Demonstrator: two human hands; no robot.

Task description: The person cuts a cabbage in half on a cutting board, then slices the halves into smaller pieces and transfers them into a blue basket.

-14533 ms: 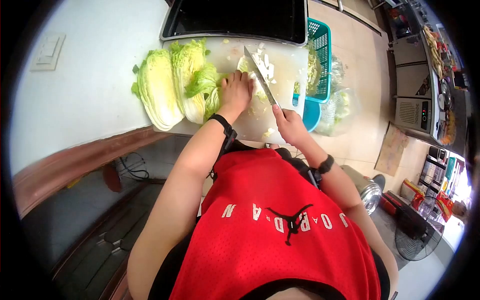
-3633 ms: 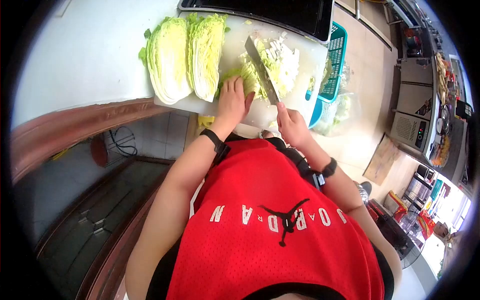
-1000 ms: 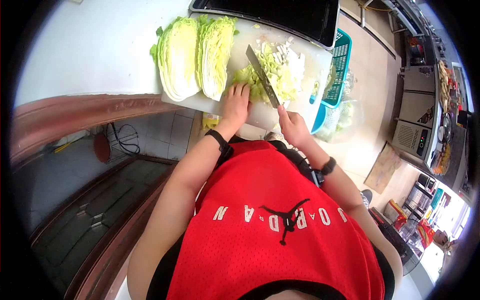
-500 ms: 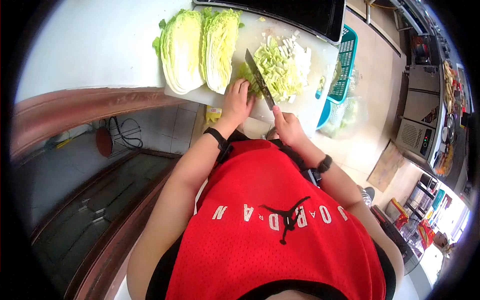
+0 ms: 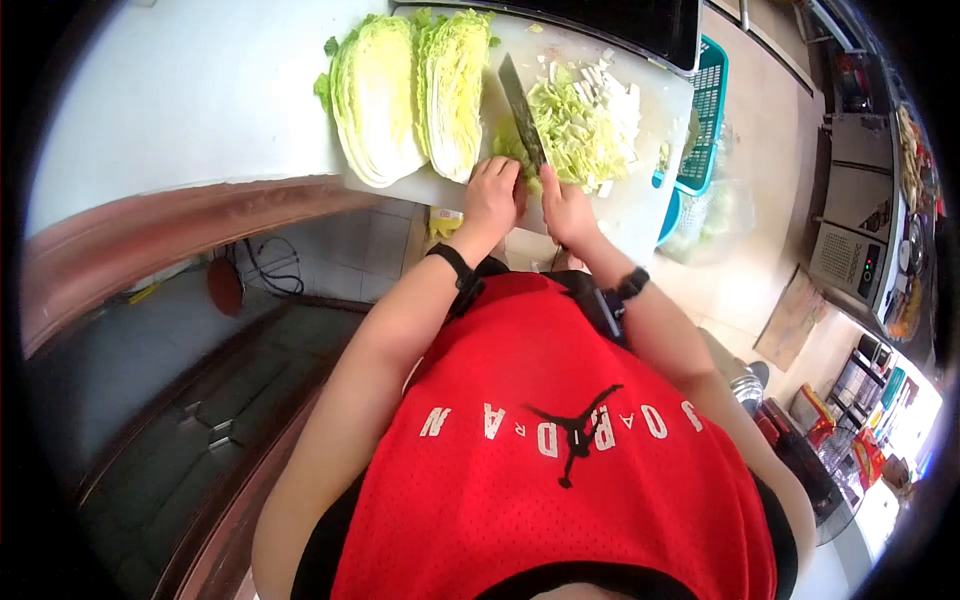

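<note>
In the head view, my right hand [image 5: 567, 212] is closed around the handle of a kitchen knife [image 5: 520, 105], whose long dark blade points away from me over the cutting board [image 5: 650, 195]. Just left of the blade, my left hand [image 5: 494, 197] rests with bent fingers on a piece of napa cabbage [image 5: 510, 143], partly hidden under it. Chopped cabbage [image 5: 585, 125] lies heaped on the blade's right side. Two large cut pieces of cabbage, a wider one [image 5: 375, 105] and a narrower one [image 5: 453, 95], lie side by side on the board's left.
A dark tray-like thing with a pale rim [image 5: 640, 30] borders the board's far side. Right of the board, a teal plastic basket [image 5: 712, 110] and a clear bag [image 5: 715, 215] stand lower down. The white counter [image 5: 200, 100] extends left. A person's shoe [image 5: 748, 390] shows behind my right arm.
My right hand has moved the knife forward, away from me, and its handle is closer to my left hand. My left hand stays on the cabbage piece. The whole view has shifted slightly.
</note>
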